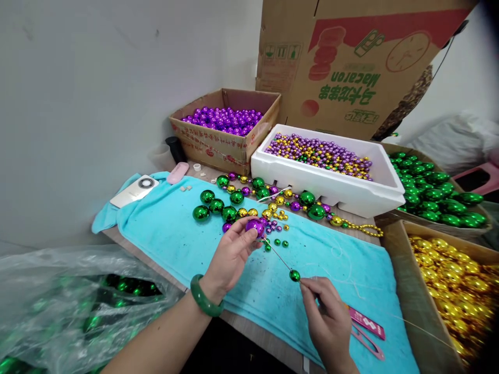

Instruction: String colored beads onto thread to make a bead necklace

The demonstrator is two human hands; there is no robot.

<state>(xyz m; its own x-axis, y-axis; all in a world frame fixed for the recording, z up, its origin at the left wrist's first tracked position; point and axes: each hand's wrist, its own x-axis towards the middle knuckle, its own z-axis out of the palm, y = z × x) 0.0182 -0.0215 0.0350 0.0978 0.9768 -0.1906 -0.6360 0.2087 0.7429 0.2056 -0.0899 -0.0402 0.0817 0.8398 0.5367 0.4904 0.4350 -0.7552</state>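
Observation:
My left hand point(236, 252), with a green bangle point(206, 297) at its wrist, pinches a large purple ball point(255, 227) above the blue towel point(156, 223). A thin needle point(277, 253) runs from that ball down to a small green bead point(294, 275), which is threaded on it. The fingers of my right hand point(326, 311) are closed at the lower end of the needle, against the green bead. Loose green balls point(215, 206), gold beads point(272, 206) and small purple beads lie behind my left hand. A finished-looking bead strand point(295, 206) stretches behind them.
Behind the towel stand a carton of purple balls point(210, 145) and a white foam box point(331, 191) of mixed beads. Boxes of green ornaments point(429, 189) and gold ornaments point(460, 280) are at right. A phone point(134, 190) lies left, pink scissors point(368, 343) lower right, a plastic bag point(66, 301) lower left.

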